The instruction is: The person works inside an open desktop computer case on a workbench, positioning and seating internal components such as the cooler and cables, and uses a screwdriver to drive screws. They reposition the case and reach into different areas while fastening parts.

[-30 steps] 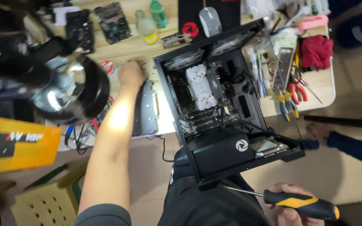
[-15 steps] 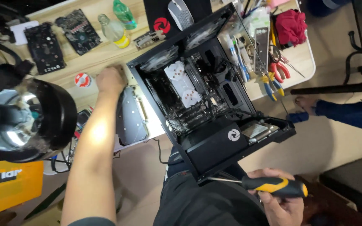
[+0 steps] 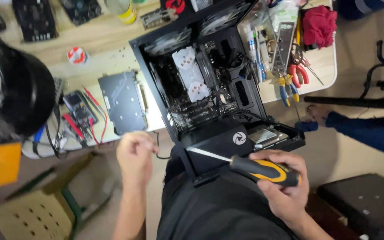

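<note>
My left hand (image 3: 135, 153) has left the surface (image 3: 98, 40), now curled loosely beside the open computer case (image 3: 210, 89). My right hand (image 3: 281, 186) grips the screwdriver (image 3: 263, 169), tip toward the case.

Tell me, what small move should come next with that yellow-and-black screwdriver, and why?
Probably bring the left hand forward to steady the open black computer case. The right hand already grips the yellow-and-black screwdriver, its metal tip pointing at the case's lower black cover, while the left hand hangs closed off the wooden table, touching nothing visible. The case overhangs the table edge.
</note>
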